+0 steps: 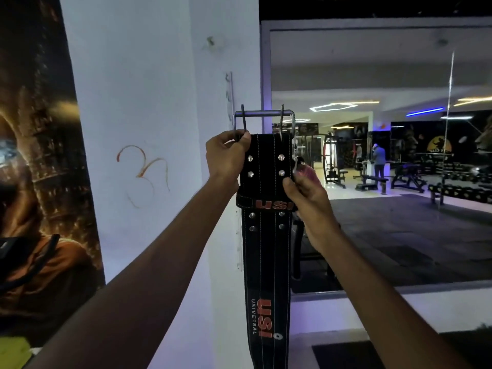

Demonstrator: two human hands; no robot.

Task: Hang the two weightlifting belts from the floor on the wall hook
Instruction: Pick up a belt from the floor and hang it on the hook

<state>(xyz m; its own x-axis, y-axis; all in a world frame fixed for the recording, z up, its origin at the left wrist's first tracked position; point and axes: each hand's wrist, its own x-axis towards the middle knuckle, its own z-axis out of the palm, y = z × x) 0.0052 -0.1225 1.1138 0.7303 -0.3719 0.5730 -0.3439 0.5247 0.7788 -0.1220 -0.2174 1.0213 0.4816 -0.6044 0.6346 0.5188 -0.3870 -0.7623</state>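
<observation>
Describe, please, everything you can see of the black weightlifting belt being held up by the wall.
The black weightlifting belt looks like suede or leather with pale stitched lines, silver rivets and orange USI lettering above white UNIVERSAL. It hangs upright, its tail running out of view below. At its top is a silver metal buckle with two prongs pointing up. The left hand grips its upper left edge by the buckle; the right hand pinches its right edge near the loop. It is held before the white wall.

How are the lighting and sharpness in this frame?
Head view: dim, bluish room light; belt and both hands, left hand, right hand, fairly sharp; mirrored gym at right soft, with bright ceiling lights; wide-angle bending at the edges.
</observation>
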